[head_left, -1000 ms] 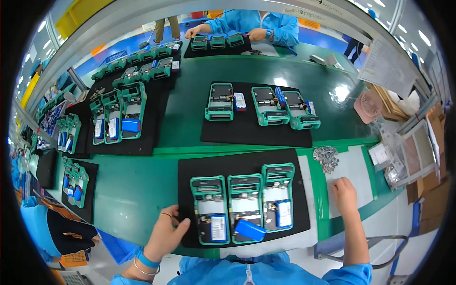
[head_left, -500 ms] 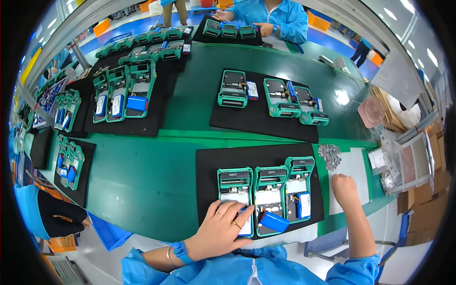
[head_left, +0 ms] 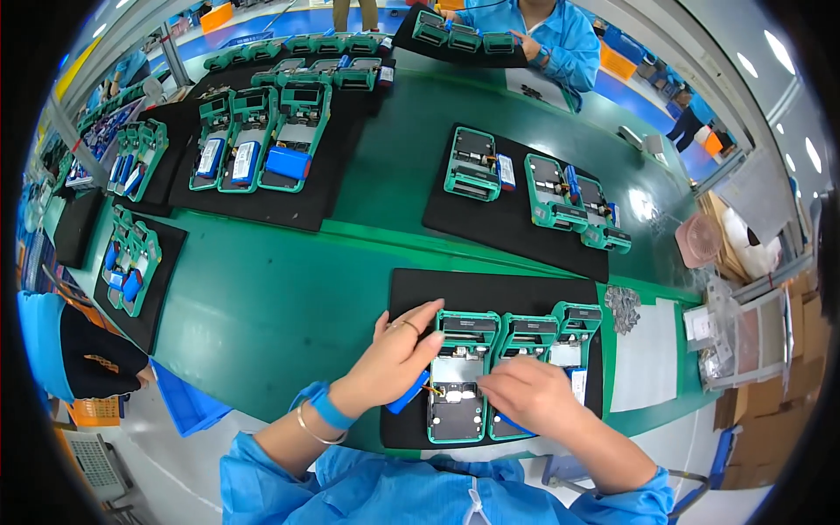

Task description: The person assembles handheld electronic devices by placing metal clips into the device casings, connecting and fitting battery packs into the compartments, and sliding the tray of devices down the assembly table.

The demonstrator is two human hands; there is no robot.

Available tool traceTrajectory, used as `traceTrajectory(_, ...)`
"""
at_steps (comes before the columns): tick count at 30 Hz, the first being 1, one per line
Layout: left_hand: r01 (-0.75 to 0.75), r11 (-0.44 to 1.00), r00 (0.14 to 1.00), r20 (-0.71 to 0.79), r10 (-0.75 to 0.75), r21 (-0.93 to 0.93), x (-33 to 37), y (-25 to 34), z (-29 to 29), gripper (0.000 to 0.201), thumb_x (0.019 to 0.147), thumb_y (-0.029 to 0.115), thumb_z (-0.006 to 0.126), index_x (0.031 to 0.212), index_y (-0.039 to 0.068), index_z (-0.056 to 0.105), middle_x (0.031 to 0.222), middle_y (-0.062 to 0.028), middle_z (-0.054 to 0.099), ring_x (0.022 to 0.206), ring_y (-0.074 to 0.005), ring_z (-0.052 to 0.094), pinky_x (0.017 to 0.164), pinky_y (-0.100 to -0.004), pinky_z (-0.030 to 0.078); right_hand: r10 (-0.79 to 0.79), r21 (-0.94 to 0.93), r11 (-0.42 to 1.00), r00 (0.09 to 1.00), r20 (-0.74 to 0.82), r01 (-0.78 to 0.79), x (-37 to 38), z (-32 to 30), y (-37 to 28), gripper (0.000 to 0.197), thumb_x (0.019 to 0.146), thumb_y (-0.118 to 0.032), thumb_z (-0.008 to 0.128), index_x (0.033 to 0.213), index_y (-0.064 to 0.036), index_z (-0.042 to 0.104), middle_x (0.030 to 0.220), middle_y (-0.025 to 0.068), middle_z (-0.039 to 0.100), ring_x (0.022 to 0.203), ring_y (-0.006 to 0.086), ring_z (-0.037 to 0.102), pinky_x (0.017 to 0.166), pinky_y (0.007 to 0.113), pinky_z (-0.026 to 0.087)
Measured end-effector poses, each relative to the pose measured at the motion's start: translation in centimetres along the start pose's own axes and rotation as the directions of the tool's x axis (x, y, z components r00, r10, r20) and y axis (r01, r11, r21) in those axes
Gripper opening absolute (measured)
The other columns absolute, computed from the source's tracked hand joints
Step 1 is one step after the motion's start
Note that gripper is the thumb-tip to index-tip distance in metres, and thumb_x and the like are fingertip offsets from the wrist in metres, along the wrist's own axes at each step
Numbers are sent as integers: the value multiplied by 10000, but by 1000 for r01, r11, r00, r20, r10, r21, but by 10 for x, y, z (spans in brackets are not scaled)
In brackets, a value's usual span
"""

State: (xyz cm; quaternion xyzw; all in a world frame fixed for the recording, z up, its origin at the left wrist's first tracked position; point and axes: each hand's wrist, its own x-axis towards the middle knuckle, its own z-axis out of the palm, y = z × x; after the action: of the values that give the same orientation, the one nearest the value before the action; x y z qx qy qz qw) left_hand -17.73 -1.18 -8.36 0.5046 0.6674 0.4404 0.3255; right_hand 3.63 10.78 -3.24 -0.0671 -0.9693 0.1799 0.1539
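Three green device housings with dark circuit boards stand side by side on a black foam mat (head_left: 404, 429) before me. My left hand (head_left: 389, 363) lies along the left edge of the leftmost housing (head_left: 458, 416), fingers stretched out and touching its upper side. Beside that housing, below my left hand, a blue battery pack (head_left: 408, 394) lies on the mat, with thin wires leading to the board. Over the right edge of the same housing, my right hand (head_left: 535, 395) has its fingertips pinched together; whatever they hold is hidden. It covers much of the middle housing (head_left: 523, 328). The right housing (head_left: 577, 319) shows partly behind it.
Small grey metal parts (head_left: 623, 308) lie piled right of the mat, beside a white sheet (head_left: 646, 359). Farther back, another black mat (head_left: 516, 232) bears more housings. More mats with housings stand left. Across the table a co-worker (head_left: 569, 44) holds a loaded mat.
My right hand has come from beside the metal parts to the leftmost housing. My left hand has shifted to that housing's left edge, and its battery pack now lies outside. The co-worker's mat has risen.
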Motion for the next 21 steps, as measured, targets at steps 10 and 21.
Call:
traceTrajectory(10,-2,985,987,-158,-25,-173,7,6,14,394,872,386,772,1139,124,649,940,21,646,948,-150,575,1111,-517,193,-66,-203,977,998,-8,62,12,24,0,249,664,-68,695,909,-35,665,806,40,527,715,176,616,528,294,509)
traceTrajectory(21,-6,995,980,-199,-13,-96,7,6,18,307,877,241,780,1108,107,628,906,50,658,899,-86,595,1082,-389,246,-101,-241,965,994,28,105,13,22,0,233,678,-57,684,906,-17,661,797,40,527,696,165,608,510,284,499)
